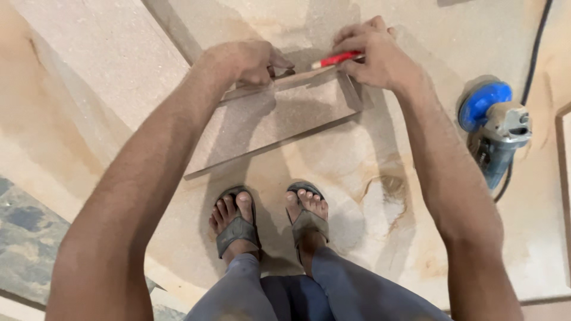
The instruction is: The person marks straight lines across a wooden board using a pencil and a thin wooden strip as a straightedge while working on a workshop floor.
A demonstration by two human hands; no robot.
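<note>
The right hand point(380, 53) is seen closed around a red pencil point(335, 59); the pencil is pinched between thumb and fingers, and its far end is laid against the upper edge of a small stone slab point(279, 122). The grip of the left hand point(250, 59) is curled shut, with the fingers pressed down on a thin dark straight-edged tool point(284, 73) that is held along the same upper edge of the slab; what kind of tool it is cannot be told, since most of it is hidden under the hand. The two hands are set close together, just apart, at the far side of the slab.

The slab is a pale brownish rectangle lying flat and slightly askew on a much larger sheet of beige stone point(369, 196), on which the person's two sandalled feet point(267, 217) are also planted, just nearer than the slab. A long raised stone piece point(101, 65) is seen to the left of it. To the right, well apart from the hands, an angle grinder point(496, 128) with a blue guard is laid on the stone, and its black cable point(535, 47) is run away toward the top edge. Mottled grey floor point(24, 220) is visible at lower left.
</note>
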